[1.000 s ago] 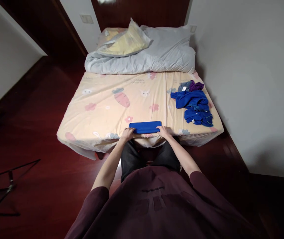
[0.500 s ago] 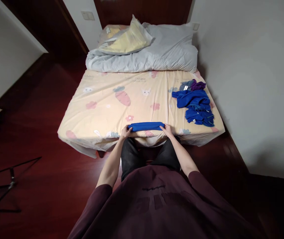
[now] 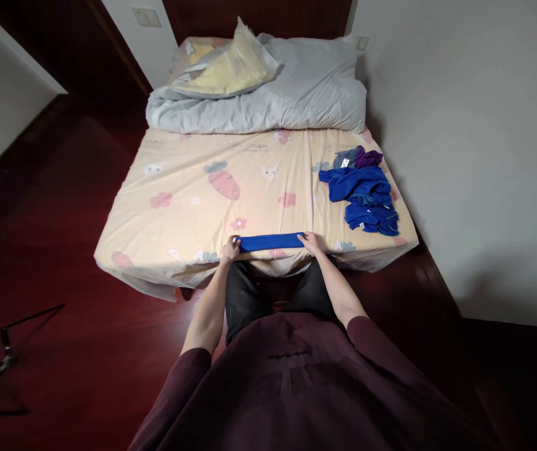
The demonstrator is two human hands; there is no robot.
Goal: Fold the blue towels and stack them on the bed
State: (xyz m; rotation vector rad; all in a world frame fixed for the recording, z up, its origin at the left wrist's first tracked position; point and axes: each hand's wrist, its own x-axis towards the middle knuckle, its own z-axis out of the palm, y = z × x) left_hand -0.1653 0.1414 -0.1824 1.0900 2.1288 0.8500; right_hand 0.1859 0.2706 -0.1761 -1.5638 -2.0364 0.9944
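A blue cloth [image 3: 271, 242], folded into a long narrow strip, lies along the near edge of the bed [image 3: 254, 207]. Its left end is pinched by my left hand [image 3: 232, 248], thumb on top. My right hand [image 3: 311, 242] grips the other end the same way. Between the hands the strip is straight and looks flat. To the right on the bed is a crumpled pile of blue cloths [image 3: 364, 194], apart from my hands. A purple cloth [image 3: 369, 157] and a grey-blue one with a white tag [image 3: 347, 158] touch its far side.
A grey quilt [image 3: 315, 81] and a yellow pillow [image 3: 230, 69] are heaped at the bed's head. The right wall [image 3: 465, 156] runs close beside the bed. Black tripod legs [image 3: 7, 360] stand on the dark red floor at the left.
The strip now shows a smoother, flatter face, with both hands still at its ends. My view has shifted slightly, so the bed appears a little further left.
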